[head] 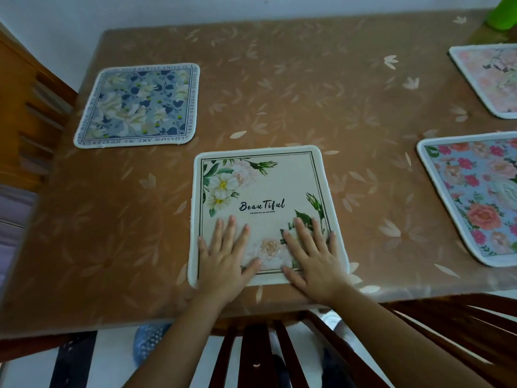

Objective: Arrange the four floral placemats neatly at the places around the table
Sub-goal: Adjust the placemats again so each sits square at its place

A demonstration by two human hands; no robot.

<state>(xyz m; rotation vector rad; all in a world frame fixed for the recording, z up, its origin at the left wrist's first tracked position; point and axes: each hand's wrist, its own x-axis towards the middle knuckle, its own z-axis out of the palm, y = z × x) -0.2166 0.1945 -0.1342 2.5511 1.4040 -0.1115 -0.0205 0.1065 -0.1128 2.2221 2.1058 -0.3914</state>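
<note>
The cream mat point(265, 191) lies at the table's point(307, 93) near edge. The left hand point(226, 259) and right hand point(313, 253) press flat on its near half, fingers spread wide, holding nothing. The blue mat point(140, 106) lies far left; the pink mat point(489, 79) and rose mat point(475, 197) lie right.

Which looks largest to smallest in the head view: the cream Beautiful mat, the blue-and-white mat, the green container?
Cream Beautiful mat, nearest the camera
blue-and-white mat, farther off, so true sizes may match
green container, cut off by the frame
</note>
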